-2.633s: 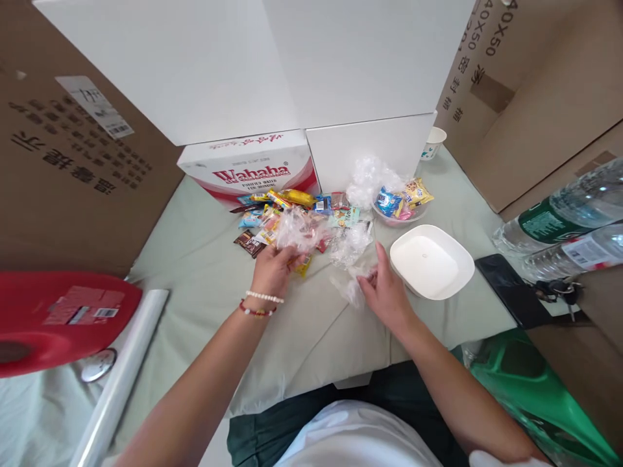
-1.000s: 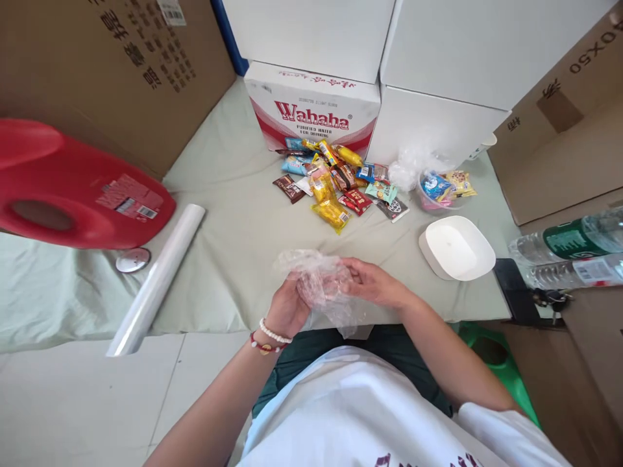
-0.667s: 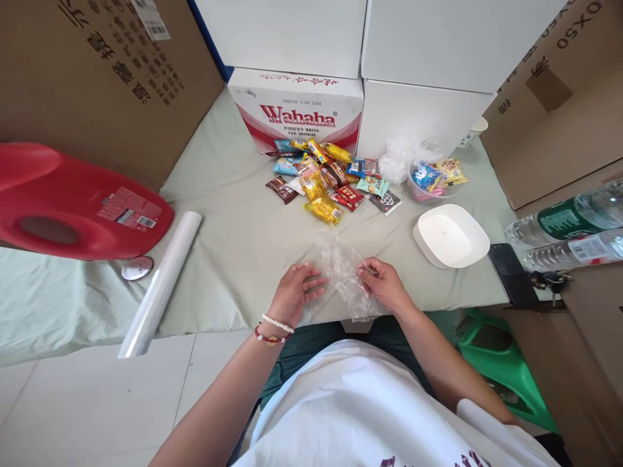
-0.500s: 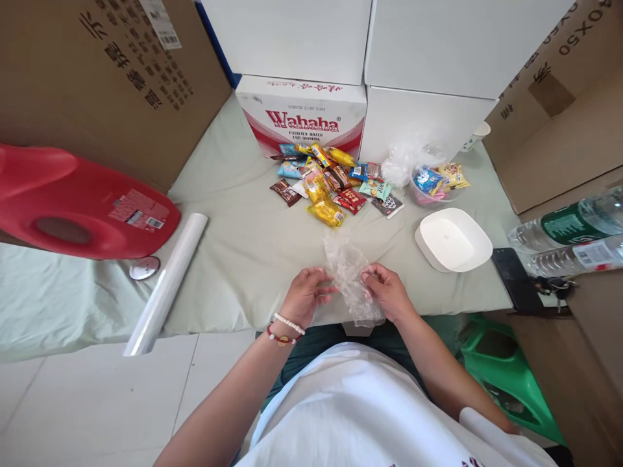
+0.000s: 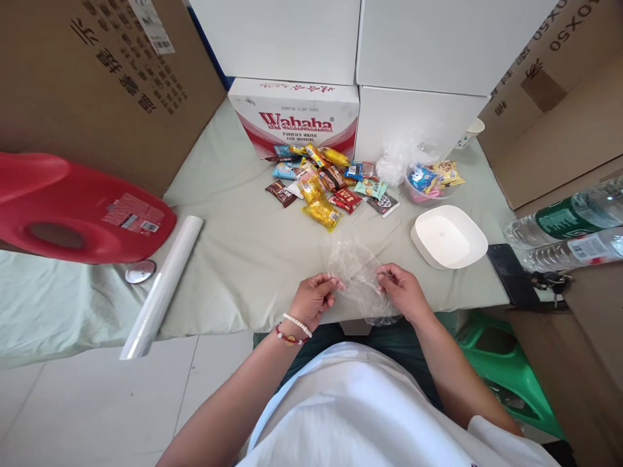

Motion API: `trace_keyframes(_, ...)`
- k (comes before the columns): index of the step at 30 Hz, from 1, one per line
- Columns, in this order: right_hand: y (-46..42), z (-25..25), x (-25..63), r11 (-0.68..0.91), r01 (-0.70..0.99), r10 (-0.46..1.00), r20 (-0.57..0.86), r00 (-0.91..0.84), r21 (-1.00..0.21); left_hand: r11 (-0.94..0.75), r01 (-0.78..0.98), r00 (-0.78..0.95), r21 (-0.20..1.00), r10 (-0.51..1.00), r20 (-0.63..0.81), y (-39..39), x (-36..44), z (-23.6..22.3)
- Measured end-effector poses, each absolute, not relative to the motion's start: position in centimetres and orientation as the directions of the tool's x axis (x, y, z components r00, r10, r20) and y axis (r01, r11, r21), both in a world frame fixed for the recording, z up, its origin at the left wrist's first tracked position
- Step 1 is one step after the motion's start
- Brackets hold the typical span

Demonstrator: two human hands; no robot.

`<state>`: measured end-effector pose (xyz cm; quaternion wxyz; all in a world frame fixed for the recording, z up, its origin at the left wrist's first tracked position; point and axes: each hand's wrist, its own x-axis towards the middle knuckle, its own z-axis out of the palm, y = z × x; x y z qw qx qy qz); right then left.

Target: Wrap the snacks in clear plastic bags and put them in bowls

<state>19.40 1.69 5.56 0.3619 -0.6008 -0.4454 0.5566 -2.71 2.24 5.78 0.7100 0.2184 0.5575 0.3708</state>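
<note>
A crumpled sheet of clear plastic film [image 5: 357, 269] is stretched between both hands just above the near edge of the cloth-covered surface [image 5: 243, 246]. My left hand [image 5: 315, 299] pinches its left edge and my right hand [image 5: 402, 292] pinches its right edge. Beyond the film lies a heap of several wrapped snacks [image 5: 324, 185]. An empty white square bowl [image 5: 448, 236] sits to the right of my right hand. A clear bowl of snacks [image 5: 431, 181] stands behind it, with crumpled film [image 5: 396, 159] beside it.
A roll of cling film [image 5: 163, 285] lies at the left by a red jug [image 5: 73, 211] and a metal lid [image 5: 139, 271]. Cardboard and white boxes wall the back. Two water bottles [image 5: 569, 233], a phone [image 5: 506, 272] and keys are at the right; a green stool [image 5: 506, 363] stands below.
I gathered the film from among the snacks and drew it toward me. The bunched film has since been pulled open between both hands, which have moved apart.
</note>
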Motion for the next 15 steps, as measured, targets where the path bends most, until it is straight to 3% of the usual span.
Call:
trace_keyframes(5, 2.3, 5.1, 21.5, -0.267, 0.315, 0.963, -0.267, 0.044, -0.911, 0.589, -0.273, 0.025, 0.761, 0.795, -0.606, 2.0, -3.4, 5.6)
trace_keyframes(9, 2.1, 6.1, 21.8, -0.078, 0.654, 0.992, 0.007, 0.126, -0.752, 0.556, -0.276, -0.023, 0.784, 0.812, -0.584, 1.8, -3.6, 5.6)
trace_keyframes(12, 1.9, 7.5, 20.6, 0.026, 0.763, 0.978, 0.174, 0.114, -0.646, 0.549, -0.258, -0.043, 0.795, 0.815, -0.577, 1.8, -3.2, 5.5)
trace_keyframes(15, 2.3, 8.0, 18.3, 0.070, 0.841, 0.996, 0.082, -0.030, -0.537, 0.551, -0.195, -0.051, 0.811, 0.821, -0.569, 1.8, -2.7, 5.3)
